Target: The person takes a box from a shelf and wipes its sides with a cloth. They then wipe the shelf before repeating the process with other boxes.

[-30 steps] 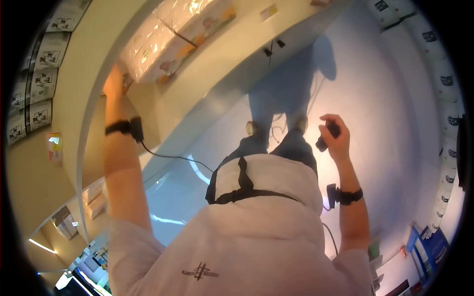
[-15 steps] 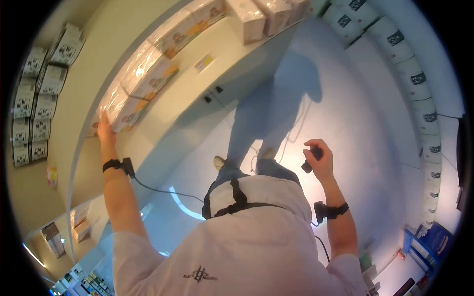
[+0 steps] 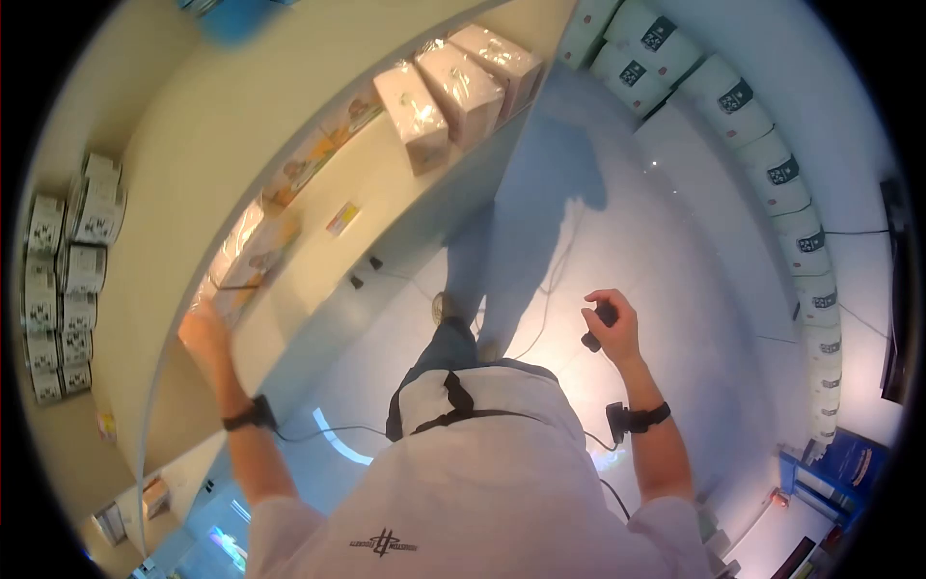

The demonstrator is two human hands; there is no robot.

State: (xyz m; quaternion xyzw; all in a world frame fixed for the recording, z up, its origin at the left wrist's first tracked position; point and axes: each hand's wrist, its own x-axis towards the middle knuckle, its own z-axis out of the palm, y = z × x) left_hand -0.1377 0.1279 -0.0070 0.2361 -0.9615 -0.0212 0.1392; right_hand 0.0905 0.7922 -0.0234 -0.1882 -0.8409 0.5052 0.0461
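Observation:
My left hand [image 3: 205, 333] is at the near end of a row of plastic-wrapped packs [image 3: 241, 246] on the curved shelf. Its fingers are blurred against the end pack, so their grip does not show. My right hand [image 3: 617, 326] hangs over the floor, curled round a small black object [image 3: 605, 315] whose kind I cannot make out. Each wrist wears a black strap with a small device, the left device [image 3: 258, 413] and the right device [image 3: 617, 421], both trailing cables.
Pink wrapped packs [image 3: 458, 92] stand farther along the same shelf [image 3: 323, 251], near a price tag [image 3: 342, 218]. Black-and-white packs [image 3: 82, 265] fill the left. White packages [image 3: 772, 174] line the right wall. Cables [image 3: 540, 299] lie on the floor.
The view has shifted, and I stand farther along the shelf. My left hand has drawn back toward me along the packs' near end. My right hand still holds the black object.

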